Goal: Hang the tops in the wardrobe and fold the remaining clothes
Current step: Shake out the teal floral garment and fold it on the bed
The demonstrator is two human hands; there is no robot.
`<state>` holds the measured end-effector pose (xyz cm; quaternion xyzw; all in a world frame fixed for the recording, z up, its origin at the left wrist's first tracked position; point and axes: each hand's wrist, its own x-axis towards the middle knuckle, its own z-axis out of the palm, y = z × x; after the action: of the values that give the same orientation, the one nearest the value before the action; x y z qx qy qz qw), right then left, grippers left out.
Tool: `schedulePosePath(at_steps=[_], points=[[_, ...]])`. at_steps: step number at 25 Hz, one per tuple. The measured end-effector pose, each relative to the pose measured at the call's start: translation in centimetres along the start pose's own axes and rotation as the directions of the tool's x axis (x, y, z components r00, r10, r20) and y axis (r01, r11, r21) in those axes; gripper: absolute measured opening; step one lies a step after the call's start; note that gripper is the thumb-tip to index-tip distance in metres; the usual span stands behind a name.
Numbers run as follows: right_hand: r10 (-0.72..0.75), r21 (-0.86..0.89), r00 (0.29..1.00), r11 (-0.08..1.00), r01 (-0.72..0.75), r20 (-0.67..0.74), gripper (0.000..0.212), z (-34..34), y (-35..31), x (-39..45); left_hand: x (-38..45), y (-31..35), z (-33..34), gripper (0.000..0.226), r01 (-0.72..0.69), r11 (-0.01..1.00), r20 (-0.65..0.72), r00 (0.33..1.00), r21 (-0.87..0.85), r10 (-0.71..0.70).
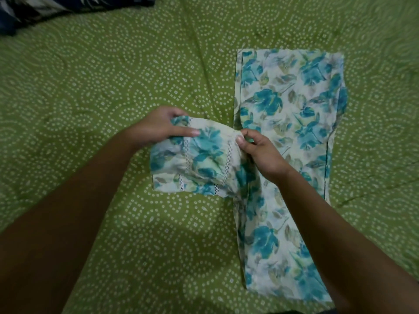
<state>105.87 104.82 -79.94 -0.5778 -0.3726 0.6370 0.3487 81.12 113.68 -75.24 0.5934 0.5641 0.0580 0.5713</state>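
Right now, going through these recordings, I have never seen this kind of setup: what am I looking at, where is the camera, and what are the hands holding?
There is no machine here. One camera worn on a person's head looks down at their two bare hands. The surface is a bed with a green dotted bedsheet. A floral garment in teal and cream lies flat on it, folded lengthwise. The left hand and right hand each pinch its sleeve, which has lace strips, lifting it slightly. A dark patterned cloth lies at the far corner.

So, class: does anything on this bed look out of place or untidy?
Only the dark patterned cloth bunched at the far left corner of the green bedspread. The floral garment lies flat, its sleeve held by both hands.
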Motion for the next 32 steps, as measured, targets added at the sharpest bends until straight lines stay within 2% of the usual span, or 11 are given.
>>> schedulePosePath(at_steps=[4,7,10,13,16,20,23,26,28,30,32], points=[[-0.085,-0.372,0.896,0.923,-0.093,-0.435,0.025,1.5,1.8,0.2,-0.1,-6.0,0.9,0.058,0.211,0.962,-0.255,0.934,-0.175,-0.251],[-0.163,-0.606,0.846,0.766,-0.216,-0.507,0.039,2.3,3.6,-2.6,-2.0,-9.5,5.0,0.075,0.217,0.867,-0.415,0.809,-0.448,-0.417],[-0.273,-0.776,0.861,0.598,-0.198,-0.430,0.060,3.1,6.7,-6.0,-4.3,-11.1,8.4,0.079,0.100,0.955,-0.560,0.791,-0.280,-0.247],[-0.152,-0.835,0.914,0.482,-0.265,-0.377,0.079,3.0,10.4,-7.6,-5.4,-12.7,9.0,0.065,0.107,0.988,-0.602,0.784,-0.109,-0.152],[-0.037,-0.909,0.972,0.366,-0.202,-0.231,0.087,3.1,12.7,-8.5,-5.3,-13.9,8.4,0.056,0.254,0.951,-0.598,0.740,-0.178,-0.309],[0.014,-0.920,0.981,0.345,-0.188,-0.195,0.087,2.8,12.1,-7.3,-5.2,-14.1,8.2,0.056,0.479,0.878,-0.649,0.674,0.019,-0.353],[0.021,-0.958,0.993,0.266,0.109,0.118,0.091,3.4,11.2,-6.0,-4.7,-13.1,8.1,0.046,0.504,0.864,-0.513,0.742,0.004,-0.431],[-0.008,-0.776,0.975,0.604,0.182,0.223,0.082,4.9,8.3,-6.3,-5.0,-9.9,7.5,0.023,0.378,0.877,-0.511,0.714,-0.296,-0.480],[0.101,-0.193,0.994,0.976,-0.105,-0.031,0.076,4.3,4.9,-7.3,-5.8,-4.7,9.2,0.014,0.138,0.989,-0.650,0.749,-0.043,-0.133],[0.239,0.433,0.969,0.881,-0.189,-0.063,0.083,1.2,2.9,-8.7,-6.4,2.1,13.2,0.013,-0.159,0.981,-0.538,0.820,0.114,0.196],[0.271,0.721,0.963,0.668,-0.184,-0.006,0.093,-3.5,2.4,-10.5,-6.1,6.9,17.8,0.026,-0.301,0.946,-0.211,0.923,0.121,0.321]])
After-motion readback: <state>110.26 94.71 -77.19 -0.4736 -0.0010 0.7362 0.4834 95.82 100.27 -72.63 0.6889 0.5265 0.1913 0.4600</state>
